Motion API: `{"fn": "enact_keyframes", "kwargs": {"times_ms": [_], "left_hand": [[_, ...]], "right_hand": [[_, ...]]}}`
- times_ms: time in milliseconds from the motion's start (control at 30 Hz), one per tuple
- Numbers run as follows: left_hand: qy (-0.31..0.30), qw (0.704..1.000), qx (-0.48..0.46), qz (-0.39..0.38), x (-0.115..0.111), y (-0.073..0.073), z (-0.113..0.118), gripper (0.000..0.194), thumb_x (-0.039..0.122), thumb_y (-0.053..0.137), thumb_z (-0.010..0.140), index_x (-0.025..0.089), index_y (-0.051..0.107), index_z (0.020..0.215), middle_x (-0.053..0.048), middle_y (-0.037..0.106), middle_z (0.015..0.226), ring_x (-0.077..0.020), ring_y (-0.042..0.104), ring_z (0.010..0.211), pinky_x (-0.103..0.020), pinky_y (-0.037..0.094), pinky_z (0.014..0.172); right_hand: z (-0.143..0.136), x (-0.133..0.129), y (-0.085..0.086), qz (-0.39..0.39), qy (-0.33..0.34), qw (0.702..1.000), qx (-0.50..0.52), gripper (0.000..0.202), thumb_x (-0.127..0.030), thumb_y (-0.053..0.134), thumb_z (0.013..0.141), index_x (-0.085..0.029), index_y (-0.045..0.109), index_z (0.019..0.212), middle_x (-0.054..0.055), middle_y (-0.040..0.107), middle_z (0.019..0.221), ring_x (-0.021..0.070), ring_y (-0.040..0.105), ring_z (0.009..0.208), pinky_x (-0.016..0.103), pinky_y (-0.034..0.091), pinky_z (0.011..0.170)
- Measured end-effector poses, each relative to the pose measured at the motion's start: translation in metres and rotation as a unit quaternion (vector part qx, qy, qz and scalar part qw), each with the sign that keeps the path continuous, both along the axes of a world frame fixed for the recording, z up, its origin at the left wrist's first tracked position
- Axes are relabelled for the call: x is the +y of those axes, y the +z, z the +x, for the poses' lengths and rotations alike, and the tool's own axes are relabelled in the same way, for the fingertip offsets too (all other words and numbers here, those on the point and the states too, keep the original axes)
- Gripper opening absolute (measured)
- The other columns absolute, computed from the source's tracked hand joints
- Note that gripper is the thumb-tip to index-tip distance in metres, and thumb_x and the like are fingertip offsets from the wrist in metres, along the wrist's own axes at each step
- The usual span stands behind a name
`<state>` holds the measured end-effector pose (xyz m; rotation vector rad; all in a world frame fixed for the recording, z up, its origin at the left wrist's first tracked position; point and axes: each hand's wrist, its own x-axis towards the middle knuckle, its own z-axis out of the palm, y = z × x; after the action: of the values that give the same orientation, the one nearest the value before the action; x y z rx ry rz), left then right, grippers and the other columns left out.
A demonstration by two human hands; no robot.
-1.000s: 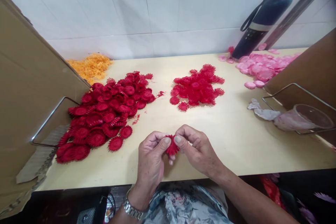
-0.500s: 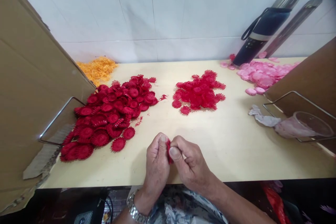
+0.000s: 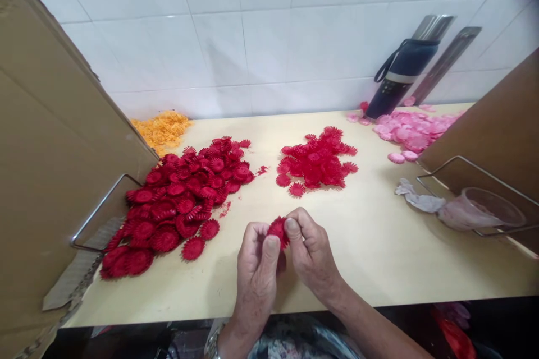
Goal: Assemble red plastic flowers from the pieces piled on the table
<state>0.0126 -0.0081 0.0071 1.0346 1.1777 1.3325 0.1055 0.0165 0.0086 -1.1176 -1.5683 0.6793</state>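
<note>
Between my two hands, over the front part of the table, is a round red fringed flower piece (image 3: 278, 231). My left hand (image 3: 257, 266) grips its lower left side, with the thumb across the front. My right hand (image 3: 310, 247) pinches its right edge between thumb and fingers. To the left lies a large heap of dark red flower pieces (image 3: 181, 196), cupped and scalloped. Beyond my hands sits a smaller pile of brighter red flower pieces (image 3: 315, 160), flatter in shape.
Cardboard walls (image 3: 50, 123) flank the table (image 3: 370, 258). Orange shreds (image 3: 164, 130) lie back left, pink petals (image 3: 412, 129) back right. A dark blue bottle (image 3: 400, 76) leans on the tiled wall. At right, a clear plastic cup (image 3: 475, 210) lies tipped by a wire bracket (image 3: 497, 175).
The red flower piece has turned and its fringed face now shows between my hands. My fingers have shifted on it and my hands are slightly farther apart. The camera view has tilted up.
</note>
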Motion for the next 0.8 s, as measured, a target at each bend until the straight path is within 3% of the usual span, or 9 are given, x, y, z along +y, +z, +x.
{"fn": "enact_keyframes", "kwargs": {"times_ms": [167, 233, 333, 467, 600, 700, 800], "left_hand": [[0.015, 0.999, -0.02, -0.038, 0.002, -0.005, -0.004, 0.024, 0.04, 0.05, 0.083, 0.018, 0.05, 0.073, 0.005, 0.047, 0.054, -0.0083, 0.042, 0.044, -0.02, 0.035, 0.042], [0.016, 0.998, 0.042, -0.038, 0.005, -0.002, -0.01, 0.027, 0.04, 0.049, 0.083, 0.018, 0.049, 0.067, 0.006, 0.043, 0.05, -0.0078, 0.037, 0.04, -0.02, 0.03, 0.038], [-0.01, 0.981, 0.189, 0.034, 0.007, 0.007, -0.019, 0.026, 0.034, 0.049, 0.082, 0.017, 0.05, 0.062, 0.006, 0.039, 0.051, -0.0081, 0.035, 0.045, -0.02, 0.028, 0.042], [-0.036, 0.966, 0.242, 0.08, 0.006, 0.015, -0.02, 0.03, 0.031, 0.041, 0.086, 0.02, 0.04, 0.058, 0.006, 0.036, 0.052, -0.0093, 0.034, 0.048, -0.021, 0.028, 0.046], [-0.009, 0.974, 0.22, 0.06, 0.006, 0.012, -0.01, 0.033, 0.034, 0.034, 0.088, 0.022, 0.031, 0.057, 0.007, 0.03, 0.051, -0.0102, 0.03, 0.046, -0.022, 0.027, 0.044], [-0.002, 0.979, 0.196, 0.055, 0.008, 0.008, -0.001, 0.033, 0.034, 0.033, 0.089, 0.022, 0.031, 0.058, 0.007, 0.03, 0.051, -0.0106, 0.03, 0.047, -0.023, 0.027, 0.044], [0.025, 0.98, 0.186, 0.069, 0.007, 0.006, 0.006, 0.032, 0.033, 0.032, 0.09, 0.023, 0.031, 0.06, 0.006, 0.031, 0.052, -0.0108, 0.031, 0.047, -0.022, 0.027, 0.044]], "right_hand": [[0.007, 0.001, -0.003, 0.031, -0.013, 0.998, -0.044, 0.022, -0.023, 0.034, 0.091, -0.02, 0.041, 0.071, -0.004, 0.045, 0.052, 0.0088, 0.043, 0.043, 0.019, 0.035, 0.044], [0.015, 0.002, -0.001, 0.07, 0.004, 0.992, -0.104, 0.02, -0.025, 0.038, 0.09, -0.019, 0.044, 0.073, -0.002, 0.048, 0.057, 0.0096, 0.044, 0.048, 0.02, 0.036, 0.048], [0.026, 0.006, 0.004, 0.096, 0.067, 0.975, -0.189, 0.021, -0.025, 0.04, 0.09, -0.018, 0.046, 0.071, -0.001, 0.049, 0.06, 0.0106, 0.045, 0.053, 0.022, 0.035, 0.052], [0.027, 0.004, 0.006, 0.047, 0.154, 0.976, -0.149, 0.025, -0.021, 0.037, 0.09, -0.019, 0.041, 0.066, -0.003, 0.044, 0.055, 0.0088, 0.042, 0.048, 0.021, 0.032, 0.048], [0.011, -0.01, 0.004, 0.124, 0.073, 0.987, -0.072, 0.024, -0.014, 0.035, 0.089, -0.02, 0.039, 0.066, -0.003, 0.041, 0.056, 0.0094, 0.039, 0.048, 0.021, 0.031, 0.048], [0.005, -0.012, 0.006, 0.198, -0.001, 0.975, -0.1, 0.023, -0.01, 0.036, 0.088, -0.02, 0.038, 0.067, -0.002, 0.041, 0.056, 0.0112, 0.038, 0.05, 0.023, 0.03, 0.049], [0.007, -0.005, 0.006, 0.229, -0.027, 0.963, -0.14, 0.024, -0.01, 0.035, 0.088, -0.021, 0.036, 0.066, -0.002, 0.04, 0.055, 0.0123, 0.038, 0.05, 0.025, 0.03, 0.049]]}}
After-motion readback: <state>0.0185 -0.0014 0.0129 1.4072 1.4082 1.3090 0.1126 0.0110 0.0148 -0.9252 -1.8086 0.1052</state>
